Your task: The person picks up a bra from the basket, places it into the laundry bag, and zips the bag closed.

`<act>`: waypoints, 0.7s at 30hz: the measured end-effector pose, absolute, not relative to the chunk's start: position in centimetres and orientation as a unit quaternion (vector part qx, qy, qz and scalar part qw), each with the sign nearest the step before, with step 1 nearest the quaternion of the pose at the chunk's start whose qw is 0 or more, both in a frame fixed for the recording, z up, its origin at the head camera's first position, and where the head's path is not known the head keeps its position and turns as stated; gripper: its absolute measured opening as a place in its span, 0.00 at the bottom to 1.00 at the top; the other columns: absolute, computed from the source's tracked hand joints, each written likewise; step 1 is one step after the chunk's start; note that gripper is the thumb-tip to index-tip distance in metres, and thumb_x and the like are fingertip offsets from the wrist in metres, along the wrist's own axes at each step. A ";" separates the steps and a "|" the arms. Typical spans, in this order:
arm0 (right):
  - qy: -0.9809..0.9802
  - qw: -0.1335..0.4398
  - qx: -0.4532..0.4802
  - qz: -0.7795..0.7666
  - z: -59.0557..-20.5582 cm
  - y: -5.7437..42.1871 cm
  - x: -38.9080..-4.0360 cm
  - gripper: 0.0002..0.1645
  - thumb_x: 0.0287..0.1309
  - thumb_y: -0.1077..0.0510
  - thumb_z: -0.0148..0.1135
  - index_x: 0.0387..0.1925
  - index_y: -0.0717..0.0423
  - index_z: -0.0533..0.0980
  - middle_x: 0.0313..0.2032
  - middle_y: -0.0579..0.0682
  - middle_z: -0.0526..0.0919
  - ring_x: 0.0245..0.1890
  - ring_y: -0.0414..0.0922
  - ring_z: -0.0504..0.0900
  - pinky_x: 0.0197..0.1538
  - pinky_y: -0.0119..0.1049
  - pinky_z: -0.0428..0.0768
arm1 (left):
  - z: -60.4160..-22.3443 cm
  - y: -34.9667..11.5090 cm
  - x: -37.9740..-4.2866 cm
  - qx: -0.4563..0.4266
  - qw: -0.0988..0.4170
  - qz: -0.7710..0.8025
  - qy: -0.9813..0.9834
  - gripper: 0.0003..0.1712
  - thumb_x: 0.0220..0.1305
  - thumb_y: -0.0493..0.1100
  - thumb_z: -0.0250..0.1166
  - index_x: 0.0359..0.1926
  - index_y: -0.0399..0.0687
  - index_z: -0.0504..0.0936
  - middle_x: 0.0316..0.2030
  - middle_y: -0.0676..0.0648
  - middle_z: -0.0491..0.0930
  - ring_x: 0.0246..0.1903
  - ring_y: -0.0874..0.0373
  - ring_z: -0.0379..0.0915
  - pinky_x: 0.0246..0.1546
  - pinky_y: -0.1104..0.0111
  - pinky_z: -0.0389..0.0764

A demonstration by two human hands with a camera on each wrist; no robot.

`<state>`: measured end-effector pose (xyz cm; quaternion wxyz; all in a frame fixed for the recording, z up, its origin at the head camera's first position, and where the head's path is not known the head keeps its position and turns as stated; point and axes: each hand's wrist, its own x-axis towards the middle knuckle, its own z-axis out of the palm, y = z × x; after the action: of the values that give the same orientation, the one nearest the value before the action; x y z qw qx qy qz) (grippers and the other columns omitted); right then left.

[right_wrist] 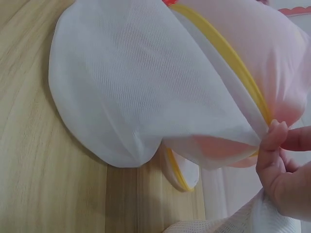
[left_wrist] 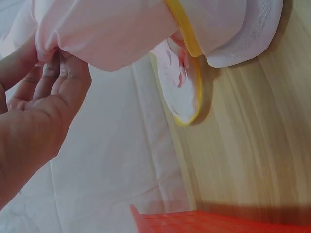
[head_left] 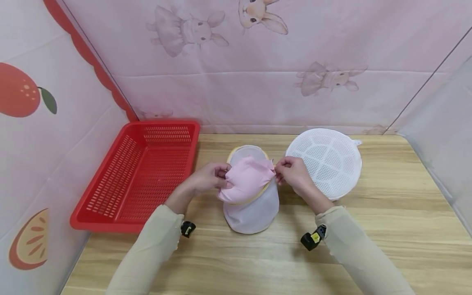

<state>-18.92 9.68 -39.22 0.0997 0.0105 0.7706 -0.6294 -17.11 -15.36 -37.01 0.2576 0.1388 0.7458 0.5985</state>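
Note:
A white mesh laundry bag (head_left: 252, 215) with yellow trim stands on the table, its round lid (head_left: 248, 151) folded back behind the opening. Pink cloth (head_left: 245, 178) bulges out over the bag's rim. At the left, my left hand (head_left: 210, 178) pinches a fold of this cloth between thumb and fingers, also seen close up in the left wrist view. My right hand (head_left: 295, 172) grips the bag's edge on the right; in the right wrist view its thumb and fingertips (right_wrist: 276, 131) meet at the yellow trim (right_wrist: 233, 63). How much cloth lies inside is hidden.
A red slotted plastic basket (head_left: 134, 227) stands at the left. To the right, behind my right hand, lies a round white mesh bag (head_left: 330, 162) with a small tag. Fabric printed with rabbits (head_left: 258, 16) hangs along the table's far edge.

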 end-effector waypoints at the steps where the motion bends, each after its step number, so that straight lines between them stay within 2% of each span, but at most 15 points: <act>1: 0.773 0.096 0.011 -0.627 -39.2 9.8 -18.9 0.02 0.53 0.73 0.51 0.27 0.72 0.70 0.16 0.50 0.74 0.14 0.41 0.73 0.21 0.35 0.77 | -37.0 -15.3 -17.1 0.139 0.265 0.597 0.744 0.11 0.51 0.23 0.60 0.38 0.27 0.72 0.27 0.41 0.76 0.25 0.61 0.72 0.26 0.71 0.78; 7: 0.792 0.085 -0.008 -0.604 -39.0 10.1 -18.7 0.02 0.50 0.72 0.55 0.27 0.72 0.71 0.15 0.49 0.73 0.14 0.39 0.72 0.19 0.29 0.75 | -37.0 -15.1 -17.1 0.152 0.274 0.550 0.774 0.10 0.51 0.24 0.62 0.36 0.29 0.73 0.20 0.49 0.72 0.21 0.62 0.68 0.22 0.73 0.73; 16: 0.793 0.106 -0.105 -0.591 -38.8 10.8 -18.4 0.02 0.50 0.73 0.57 0.27 0.71 0.72 0.15 0.53 0.70 0.14 0.40 0.67 0.16 0.26 0.65 | -37.4 -13.6 -17.1 0.095 0.213 0.458 0.858 0.07 0.46 0.30 0.64 0.30 0.36 0.77 0.16 0.50 0.70 0.16 0.62 0.64 0.16 0.75 0.67; 21: 0.794 0.120 -0.126 -0.583 -38.6 10.7 -18.3 0.02 0.51 0.73 0.57 0.28 0.70 0.72 0.14 0.51 0.70 0.14 0.40 0.67 0.16 0.26 0.65 | -37.7 -12.2 -16.9 0.086 0.169 0.418 0.888 0.06 0.40 0.31 0.65 0.22 0.41 0.76 0.13 0.52 0.67 0.15 0.63 0.62 0.14 0.75 0.64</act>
<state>-18.34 10.71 -38.59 0.1198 -0.1255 0.7936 -0.5832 -16.93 -12.18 -37.67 0.1693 0.0859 0.8883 0.4182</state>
